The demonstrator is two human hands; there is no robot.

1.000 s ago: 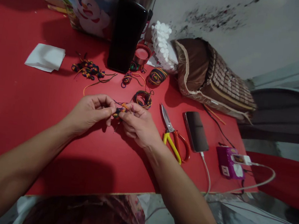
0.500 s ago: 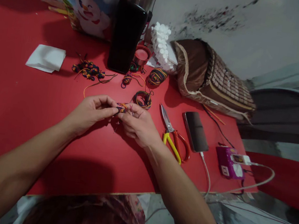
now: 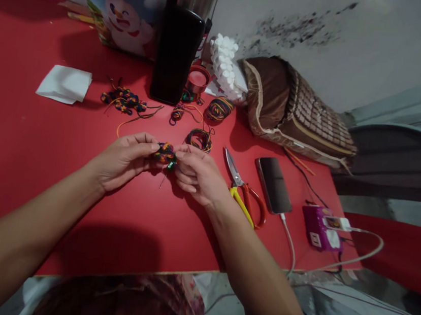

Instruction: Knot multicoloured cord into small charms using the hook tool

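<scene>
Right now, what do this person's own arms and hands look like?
The left hand and right hand are ungloved, with no ring, watch or bracelet visible. No sleeve shows on the left forearm or right forearm, nor any cable or marking. Between them, a patterned, reddish garment shows.

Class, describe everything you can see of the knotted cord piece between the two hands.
The knotted cord piece is small and bumpy, with orange and dark cords packed into tight knots. A shiny green part shows at its lower right, and a thin rod points downward below. The left hand pinches its left end; the right hand meets its right end, though its exact grip is unclear. It is held over the red table.
</scene>
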